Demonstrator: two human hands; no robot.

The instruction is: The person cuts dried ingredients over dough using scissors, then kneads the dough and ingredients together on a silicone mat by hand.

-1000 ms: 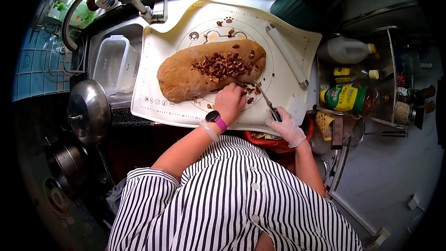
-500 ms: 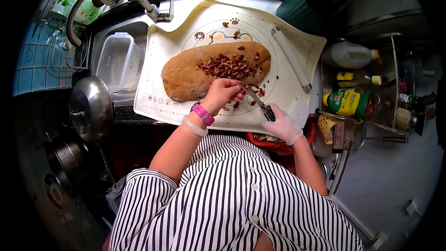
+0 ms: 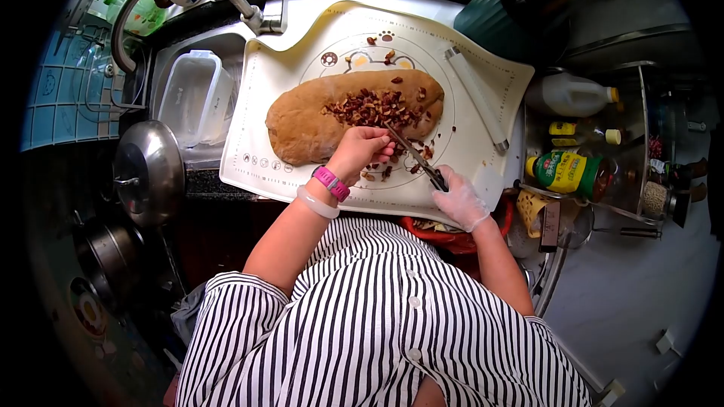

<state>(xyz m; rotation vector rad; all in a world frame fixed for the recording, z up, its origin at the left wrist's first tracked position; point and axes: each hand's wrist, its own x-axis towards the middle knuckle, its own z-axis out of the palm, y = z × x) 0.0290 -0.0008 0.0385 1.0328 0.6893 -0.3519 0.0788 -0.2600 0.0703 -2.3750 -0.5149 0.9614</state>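
Observation:
A long slab of brown dough (image 3: pixel 298 124) lies on a cream baking mat (image 3: pixel 249 143), topped with a heap of chopped nuts (image 3: pixel 373 108). Just in front of the heap, my left hand (image 3: pixel 362 148) is closed in a pinch, wearing a pink watch and a pale bangle; any small piece in its fingertips is too small to make out. My right hand (image 3: pixel 461 200), in a clear plastic glove, is closed around the handles of scissors (image 3: pixel 417 157). Their blades point up and left, with the tips beside my left fingertips. Nut pieces are scattered on the mat around the dough.
A rolling pin (image 3: pixel 477 98) lies on the mat's right side. To the left are a sink with a clear plastic container (image 3: pixel 197 98), a faucet (image 3: pixel 253 19) and a metal lid (image 3: pixel 148 173). Bottles (image 3: pixel 566 172) stand in a rack at right; a red bag (image 3: pixel 452 241) hangs below the mat.
The scissors' blades look closer together and point more steeply toward the nut heap. My left hand stays pinched in nearly the same place. The whole view has shifted slightly.

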